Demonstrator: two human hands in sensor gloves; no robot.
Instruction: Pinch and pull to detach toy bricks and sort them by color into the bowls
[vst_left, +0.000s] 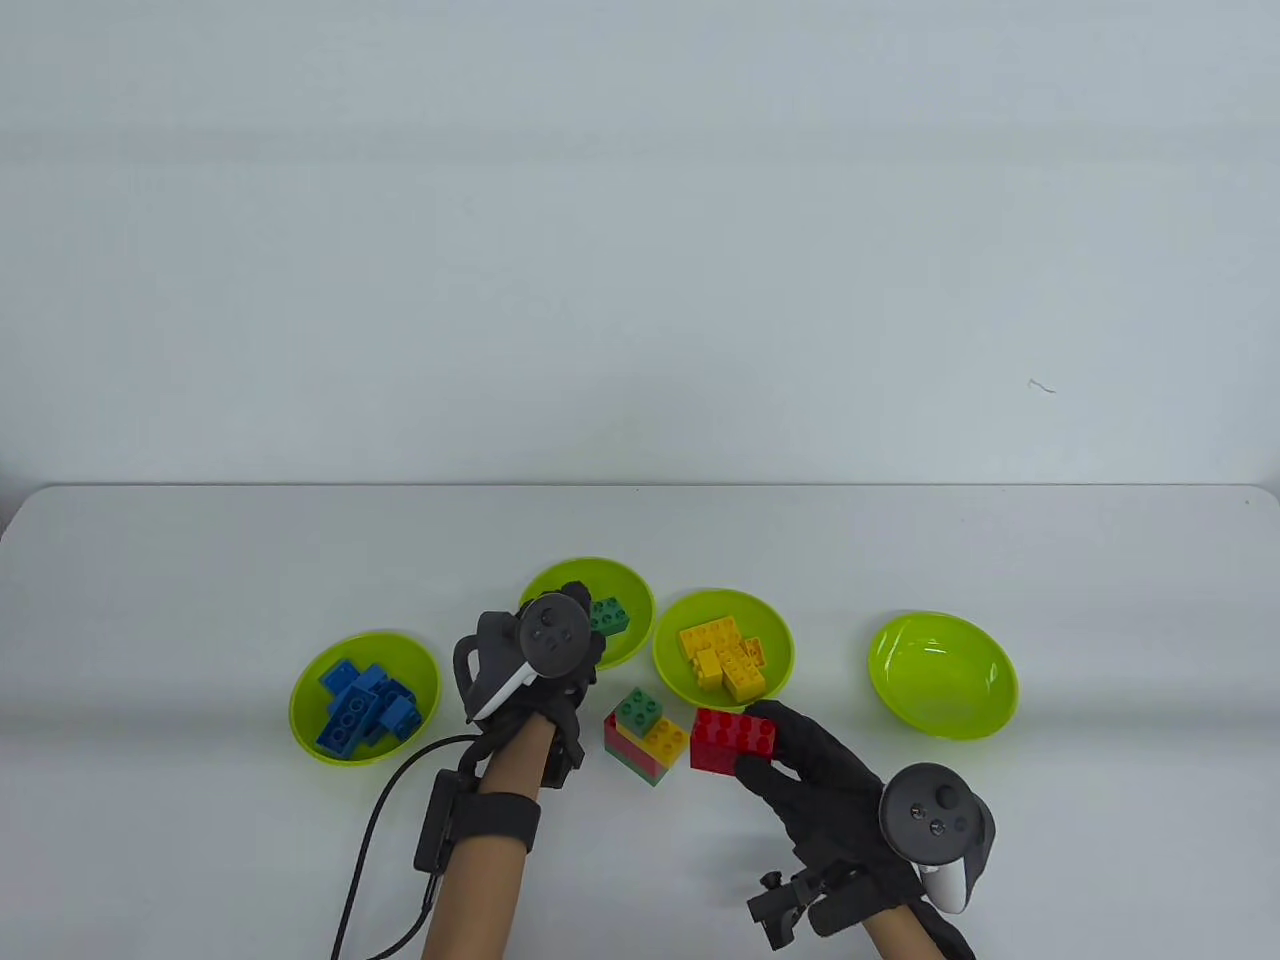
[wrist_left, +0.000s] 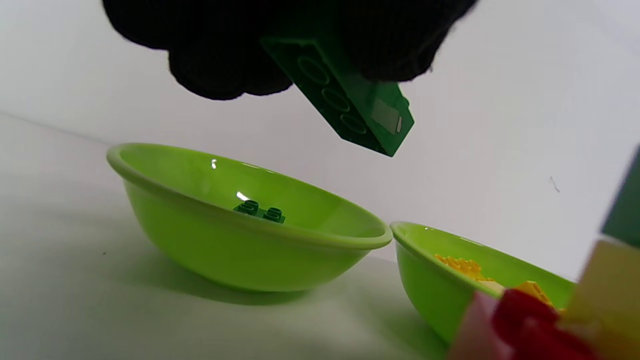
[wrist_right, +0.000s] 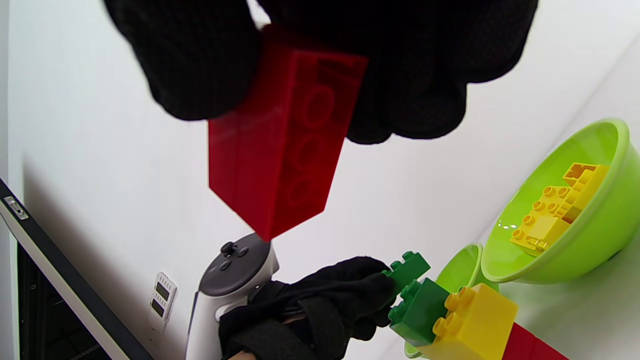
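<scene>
The left hand (vst_left: 545, 660) pinches a green brick (wrist_left: 345, 97) by one end between curled fingertips (wrist_left: 220, 75). In the left wrist view the brick hangs tilted, underside showing, above the green-brick bowl (wrist_left: 165, 160), where one green brick (wrist_left: 260, 211) already lies. This hold leaves the free end clear, which suits a drop into that bowl; the release is judged to be the step in hand.

The right hand (vst_left: 815, 765) grips a red brick (vst_left: 733, 740), fingers curled round its near end. In the table view the brick sits just right of the leftover stack (vst_left: 645, 735) and well apart from the empty bowl (vst_left: 1000, 690) on the far right. That bowl holds no bricks, so it is judged to be the destination for red. Whether the red brick rests on the table or is lifted cannot be told from above; the right wrist view shows it clear of the surface below.

The stack stands between the two hands, a green and a yellow brick on top, red and green layers beneath. The blue-brick bowl (vst_left: 310, 720) and the yellow-brick bowl (vst_left: 780, 640) are each part filled.

Hidden or unclear:
- In the table view the tracker (vst_left: 555, 630) covers the left fingers and most of the held green brick.
- The lower layers of the stack are partly covered; their brick count cannot be told.
- In the left wrist view the stack is a blur at the right edge.
</scene>
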